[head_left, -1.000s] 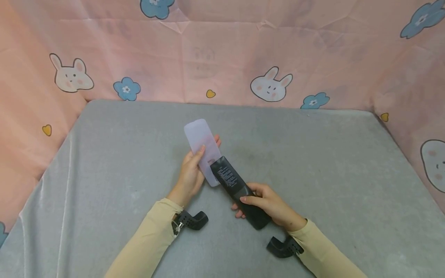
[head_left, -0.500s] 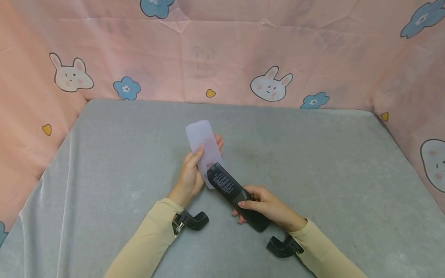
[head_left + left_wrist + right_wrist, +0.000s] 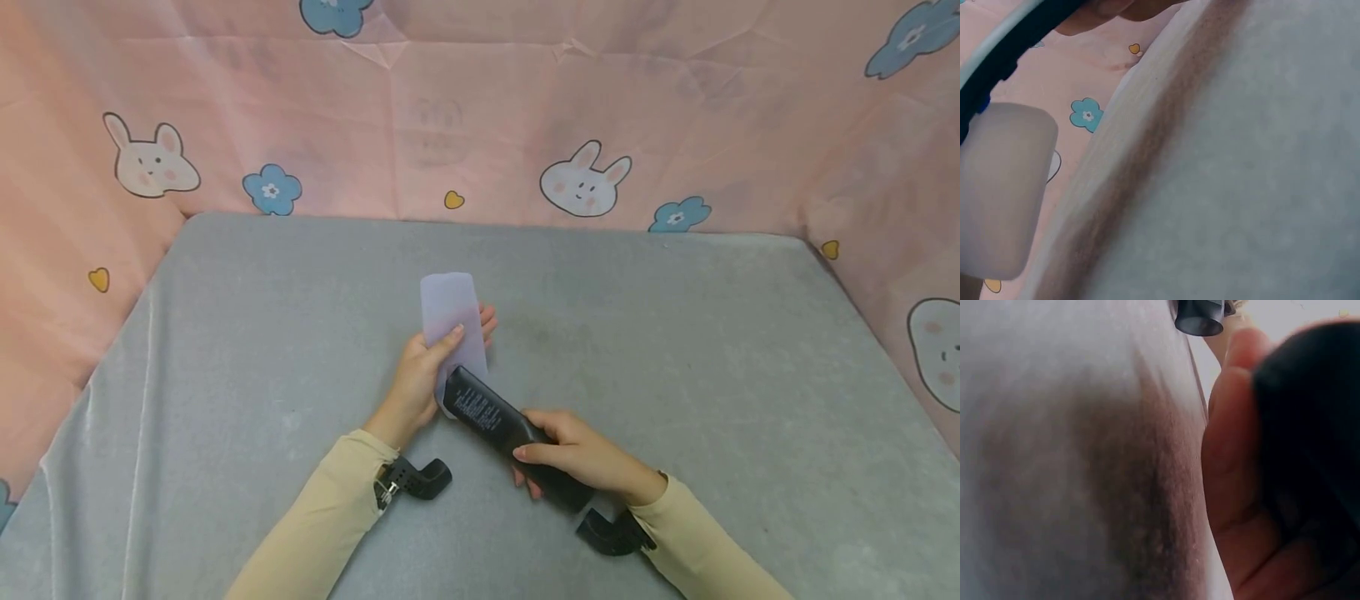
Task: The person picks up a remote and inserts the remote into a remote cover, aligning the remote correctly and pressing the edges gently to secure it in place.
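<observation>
Near mid-frame, the left hand (image 3: 417,375) pinched a flat lilac piece (image 3: 450,302); the right hand (image 3: 583,450) gripped a black object (image 3: 482,410).

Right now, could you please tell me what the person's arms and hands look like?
The left sleeve and right sleeve are long, plain and beige. The left hand and right hand wear no gloves. The left camera and right camera at the wrists are black and curved.

Both sleeves (image 3: 322,508) are pale yellow, the wrist cameras (image 3: 427,481) black and hooked.
</observation>
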`<state>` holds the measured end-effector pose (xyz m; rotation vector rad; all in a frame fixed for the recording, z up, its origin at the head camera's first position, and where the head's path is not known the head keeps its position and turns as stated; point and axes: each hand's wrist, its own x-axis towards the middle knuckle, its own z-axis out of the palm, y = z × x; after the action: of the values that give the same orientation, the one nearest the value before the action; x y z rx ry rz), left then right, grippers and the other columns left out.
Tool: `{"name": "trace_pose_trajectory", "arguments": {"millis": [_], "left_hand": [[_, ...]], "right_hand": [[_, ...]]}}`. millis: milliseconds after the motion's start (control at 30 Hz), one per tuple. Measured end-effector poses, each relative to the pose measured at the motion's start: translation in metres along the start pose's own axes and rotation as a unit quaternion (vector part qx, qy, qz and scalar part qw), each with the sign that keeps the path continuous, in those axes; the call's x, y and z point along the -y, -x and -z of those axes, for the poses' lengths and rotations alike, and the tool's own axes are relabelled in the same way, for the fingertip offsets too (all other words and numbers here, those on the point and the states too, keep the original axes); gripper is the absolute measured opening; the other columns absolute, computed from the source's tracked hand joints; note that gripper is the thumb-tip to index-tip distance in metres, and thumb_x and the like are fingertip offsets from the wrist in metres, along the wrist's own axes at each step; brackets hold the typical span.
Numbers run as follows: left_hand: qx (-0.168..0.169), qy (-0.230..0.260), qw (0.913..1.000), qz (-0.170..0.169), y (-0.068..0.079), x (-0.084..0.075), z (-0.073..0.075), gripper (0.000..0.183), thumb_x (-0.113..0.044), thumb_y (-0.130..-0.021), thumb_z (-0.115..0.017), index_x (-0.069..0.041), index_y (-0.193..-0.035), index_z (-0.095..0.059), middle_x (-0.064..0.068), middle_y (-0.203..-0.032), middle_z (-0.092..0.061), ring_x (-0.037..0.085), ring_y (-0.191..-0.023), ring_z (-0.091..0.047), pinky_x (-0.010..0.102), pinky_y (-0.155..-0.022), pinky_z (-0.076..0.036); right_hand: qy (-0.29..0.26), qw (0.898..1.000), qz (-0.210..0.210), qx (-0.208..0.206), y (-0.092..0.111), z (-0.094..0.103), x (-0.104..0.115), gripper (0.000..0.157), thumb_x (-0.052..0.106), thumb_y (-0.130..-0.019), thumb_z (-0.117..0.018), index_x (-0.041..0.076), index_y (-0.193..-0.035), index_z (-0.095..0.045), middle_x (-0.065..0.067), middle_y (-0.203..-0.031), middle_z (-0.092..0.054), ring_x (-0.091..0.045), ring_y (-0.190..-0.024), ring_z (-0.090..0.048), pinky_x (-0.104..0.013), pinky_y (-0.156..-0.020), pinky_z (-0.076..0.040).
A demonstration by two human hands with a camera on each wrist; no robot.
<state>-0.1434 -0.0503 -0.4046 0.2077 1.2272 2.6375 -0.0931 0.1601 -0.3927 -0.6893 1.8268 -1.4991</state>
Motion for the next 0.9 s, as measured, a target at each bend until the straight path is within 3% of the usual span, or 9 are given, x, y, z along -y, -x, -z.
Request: {"name": "trace_pose_trajectory", "arguments": {"millis": [267, 500, 900], "left_hand": [[-0.031, -0.044, 0.9983, 0.022, 0.0023, -0.0004, -0.0037, 0.04, -0.003, -0.099, -0.042, 0.007, -0.138, -0.039, 0.022, -0.135, -0.048, 0.03, -0.117, -0.055, 0.041, -0.096, -0.046], [-0.048, -0.057, 0.9972, -0.007, 0.0021, -0.0016, -0.0038, 0.04, -0.011, -0.101, -0.041, 0.006, -0.137, -0.04, 0.022, -0.136, -0.048, 0.032, -0.118, -0.054, 0.043, -0.094, -0.048], [-0.05, -0.023, 0.9978, -0.037, 0.0004, -0.0024, -0.0026, 0.042, -0.012, -0.102, -0.039, 0.006, -0.14, -0.036, 0.023, -0.138, -0.045, 0.028, -0.119, -0.054, 0.043, -0.096, -0.046]], "right_hand": [[-0.076, 0.996, -0.028, 0.039, 0.0025, 0.0034, 0.0009, 0.018, 0.009, -0.095, -0.05, -0.009, -0.099, -0.051, -0.016, -0.073, -0.063, -0.016, -0.055, -0.06, -0.026, -0.063, -0.052], [-0.153, 0.985, -0.069, 0.033, 0.0014, 0.0024, 0.0001, 0.02, 0.011, -0.095, -0.051, -0.009, -0.099, -0.051, -0.014, -0.076, -0.064, -0.014, -0.057, -0.062, -0.023, -0.057, -0.052], [-0.165, 0.986, -0.028, -0.011, 0.0008, -0.0036, 0.0008, 0.021, 0.007, -0.094, -0.051, -0.014, -0.096, -0.05, -0.015, -0.078, -0.066, -0.016, -0.058, -0.064, -0.024, -0.056, -0.053]]}}
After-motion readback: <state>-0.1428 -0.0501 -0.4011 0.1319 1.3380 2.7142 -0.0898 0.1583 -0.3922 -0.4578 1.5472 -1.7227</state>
